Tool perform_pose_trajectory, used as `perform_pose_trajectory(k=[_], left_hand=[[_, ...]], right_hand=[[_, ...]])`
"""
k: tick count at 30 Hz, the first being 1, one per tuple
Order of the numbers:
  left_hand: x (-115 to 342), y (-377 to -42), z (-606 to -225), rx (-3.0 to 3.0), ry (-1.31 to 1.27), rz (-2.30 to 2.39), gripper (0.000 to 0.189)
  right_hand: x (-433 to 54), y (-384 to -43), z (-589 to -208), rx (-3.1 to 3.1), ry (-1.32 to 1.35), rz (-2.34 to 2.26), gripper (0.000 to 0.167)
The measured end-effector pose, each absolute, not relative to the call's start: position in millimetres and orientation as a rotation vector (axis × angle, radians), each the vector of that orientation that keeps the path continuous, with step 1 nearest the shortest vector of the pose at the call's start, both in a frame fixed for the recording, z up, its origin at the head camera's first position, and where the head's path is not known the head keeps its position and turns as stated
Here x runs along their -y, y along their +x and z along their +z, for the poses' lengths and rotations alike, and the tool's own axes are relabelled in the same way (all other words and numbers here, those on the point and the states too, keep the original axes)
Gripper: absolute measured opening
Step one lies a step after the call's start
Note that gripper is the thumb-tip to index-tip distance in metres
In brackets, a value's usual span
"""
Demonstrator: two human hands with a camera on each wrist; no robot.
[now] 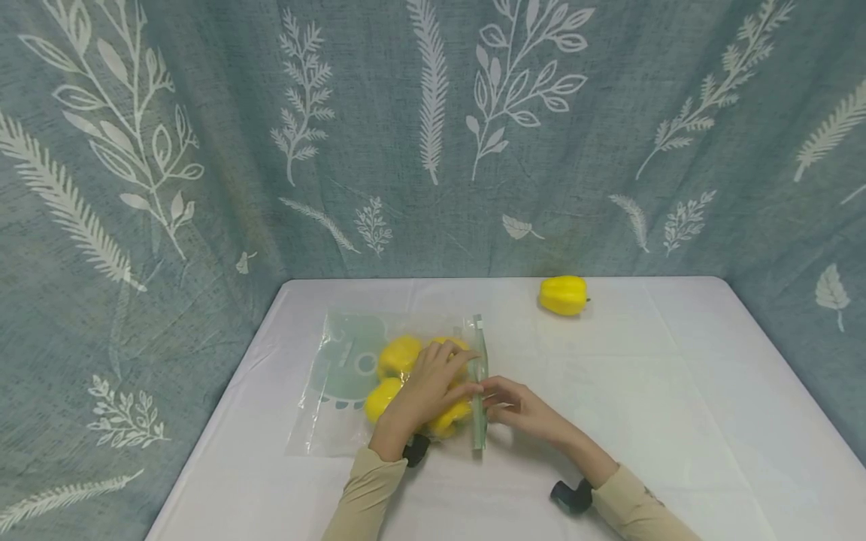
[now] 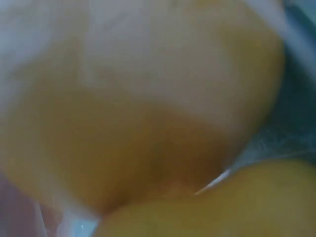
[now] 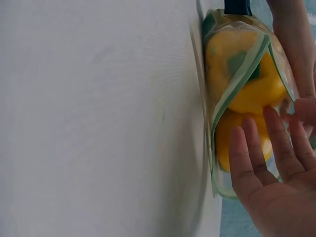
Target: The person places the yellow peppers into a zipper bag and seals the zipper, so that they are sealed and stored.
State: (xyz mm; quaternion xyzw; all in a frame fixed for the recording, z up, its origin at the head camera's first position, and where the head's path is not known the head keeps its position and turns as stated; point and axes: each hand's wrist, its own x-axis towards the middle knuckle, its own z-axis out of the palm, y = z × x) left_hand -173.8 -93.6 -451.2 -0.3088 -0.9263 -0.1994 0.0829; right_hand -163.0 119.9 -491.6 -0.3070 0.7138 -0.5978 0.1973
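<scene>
A clear zip bag with a pale green print lies on the table, several yellow bell peppers inside. My left hand rests on the bag over the peppers, fingers reaching toward its green-edged mouth. At that mouth is my right hand, beside the green zip strip. The right wrist view shows the mouth gaping and the right hand's fingers extended, loosely bent, in front of the peppers. Blurred yellow pepper surfaces fill the left wrist view.
Another yellow bell pepper lies outside the bag near the back edge of the white-covered table. A blue-grey curtain with white leaf patterns hangs behind and along both sides.
</scene>
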Motion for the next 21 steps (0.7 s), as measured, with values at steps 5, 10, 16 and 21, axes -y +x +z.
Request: perform_pose_trajectory(k=[5,10,16,21], left_hand=[[92.9,-174.2,-451.8,2.763,-0.914,-0.548,0.053],[93.3,-174.9,-453.0,2.74,-0.917,-0.53,0.052],[93.7,-174.1,-452.3,2.722,-0.916,-0.521,0.052],[93.4,-174.1,-451.6,2.725,-0.912,-0.514,0.053]], right_hand=[[-119.4,-162.5,-492.8,-1.991,-0.856,-1.663,0.04],[-118.4,-162.4,-493.5,-1.959,-0.83,-1.651,0.041],[-119.1,-161.9,-489.6,-1.962,-0.825,-1.631,0.045],[-124.1,-162.0,-484.3,-1.982,-0.817,-1.651,0.049]])
